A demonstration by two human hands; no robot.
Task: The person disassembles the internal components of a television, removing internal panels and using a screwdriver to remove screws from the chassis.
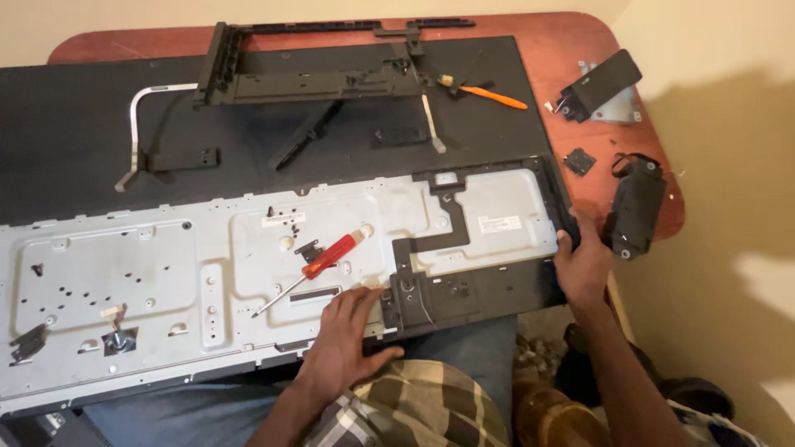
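A long silver metal back panel (124,273) of a flat screen lies across my lap and the table, with a black plastic frame piece (464,285) at its right end. My left hand (348,339) presses flat on the panel's near edge beside that black piece, holding nothing. My right hand (582,265) grips the panel's right corner, thumb on top. A screwdriver with a red handle (319,261) lies loose on the panel just above my left hand.
A large black sheet (74,141) covers the red-brown table (571,50) behind the panel, with black frame strips (306,83), a silver bracket (137,124) and an orange-handled tool (493,97). Small black parts (633,207) sit at the table's right edge.
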